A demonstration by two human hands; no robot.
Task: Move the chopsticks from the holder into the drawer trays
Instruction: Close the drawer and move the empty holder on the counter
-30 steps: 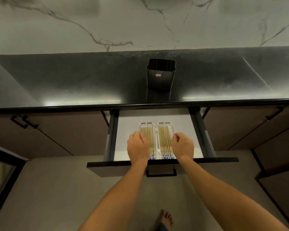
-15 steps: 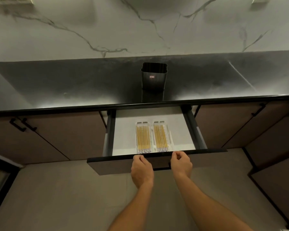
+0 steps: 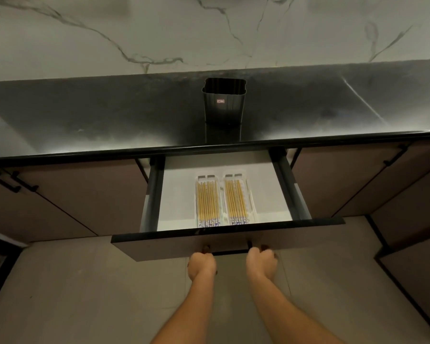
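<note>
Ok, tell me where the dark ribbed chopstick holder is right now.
In the head view, the dark ribbed chopstick holder stands upright mid-counter on the black countertop, behind the open drawer.

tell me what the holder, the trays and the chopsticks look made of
Holder: dark and semi-glossy with ribbed walls, probably plastic, possibly coated metal. Trays: clear plastic, since the white drawer floor shows through the rims. Chopsticks: yellowish tan shafts, likely bamboo or wood, with blue and white patterned ends; the finish is too small to tell.

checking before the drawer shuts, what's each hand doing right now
Left hand: fingers curled at the drawer handle, grip appears closed on it.
Right hand: the same at the handle's right end.
</note>
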